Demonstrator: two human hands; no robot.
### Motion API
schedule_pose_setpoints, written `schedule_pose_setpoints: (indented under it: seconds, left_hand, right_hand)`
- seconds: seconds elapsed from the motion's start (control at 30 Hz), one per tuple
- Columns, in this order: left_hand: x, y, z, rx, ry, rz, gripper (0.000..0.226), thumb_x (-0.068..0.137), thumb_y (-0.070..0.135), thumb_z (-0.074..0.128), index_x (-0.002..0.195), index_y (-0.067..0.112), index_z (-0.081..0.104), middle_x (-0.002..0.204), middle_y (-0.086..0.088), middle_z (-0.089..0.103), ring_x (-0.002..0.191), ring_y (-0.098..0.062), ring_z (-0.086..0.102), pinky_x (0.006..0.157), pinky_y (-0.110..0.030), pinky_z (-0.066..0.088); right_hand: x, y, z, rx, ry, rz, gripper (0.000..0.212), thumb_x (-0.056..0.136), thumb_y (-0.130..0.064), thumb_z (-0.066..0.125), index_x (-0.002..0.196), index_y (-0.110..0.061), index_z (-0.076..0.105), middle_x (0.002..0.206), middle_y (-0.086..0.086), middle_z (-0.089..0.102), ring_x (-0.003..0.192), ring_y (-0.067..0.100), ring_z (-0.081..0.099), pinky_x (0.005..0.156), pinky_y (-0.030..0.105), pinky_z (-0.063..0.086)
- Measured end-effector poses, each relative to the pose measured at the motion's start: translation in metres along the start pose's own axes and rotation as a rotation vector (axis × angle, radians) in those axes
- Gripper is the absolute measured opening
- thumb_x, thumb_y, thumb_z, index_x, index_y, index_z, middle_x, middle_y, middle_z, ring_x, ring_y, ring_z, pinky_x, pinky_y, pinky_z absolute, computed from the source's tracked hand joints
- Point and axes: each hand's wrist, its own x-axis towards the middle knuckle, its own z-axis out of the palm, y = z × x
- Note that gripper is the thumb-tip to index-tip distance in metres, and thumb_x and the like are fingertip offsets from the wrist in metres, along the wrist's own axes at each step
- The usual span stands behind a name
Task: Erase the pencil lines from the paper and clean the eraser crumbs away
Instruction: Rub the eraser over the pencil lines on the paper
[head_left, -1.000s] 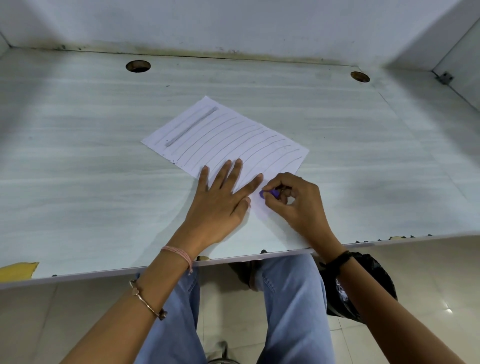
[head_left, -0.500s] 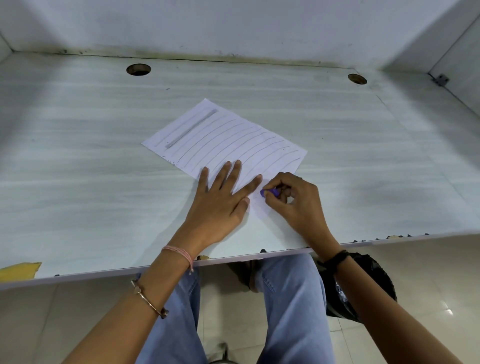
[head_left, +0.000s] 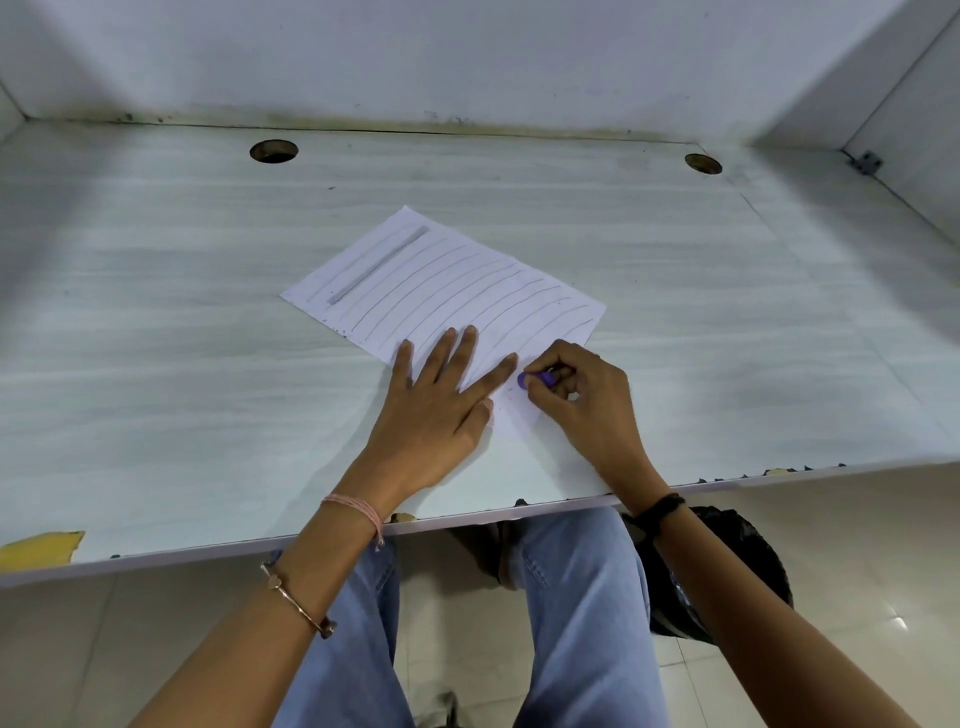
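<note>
A white sheet of paper lies slanted on the pale desk, crossed by several pencil lines, with a grey pencil resting near its far left corner. My left hand lies flat with spread fingers on the paper's near part, pressing it down. My right hand pinches a small purple eraser and holds its tip on the paper's near corner, just right of my left index finger. Dark crumbs dot the paper's left edge.
Two round cable holes sit at the back of the desk. White walls close it in behind and on the right. A black bag lies on the floor by my right knee. The desk's front edge is chipped.
My right hand with the eraser has barely shifted on the paper's near corner. My left hand has stayed flat in place. The camera view tilted slightly.
</note>
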Motion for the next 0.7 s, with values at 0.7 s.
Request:
schedule_pose_setpoints:
  seconds: [0.7]
  left_hand:
    - [0.009, 0.012, 0.002, -0.008, -0.009, -0.063, 0.093, 0.067, 0.088, -0.009, 0.150, 0.048, -0.014, 0.162, -0.001, -0.023, 0.148, -0.022, -0.023, 0.115, -0.060, -0.014]
  right_hand:
    - [-0.002, -0.002, -0.016, 0.040, -0.131, 0.043, 0.013, 0.079, -0.008, 0.073, 0.088, -0.017, 0.075, 0.087, -0.003, 0.071, 0.079, 0.008, 0.061, 0.072, 0.010, 0.046]
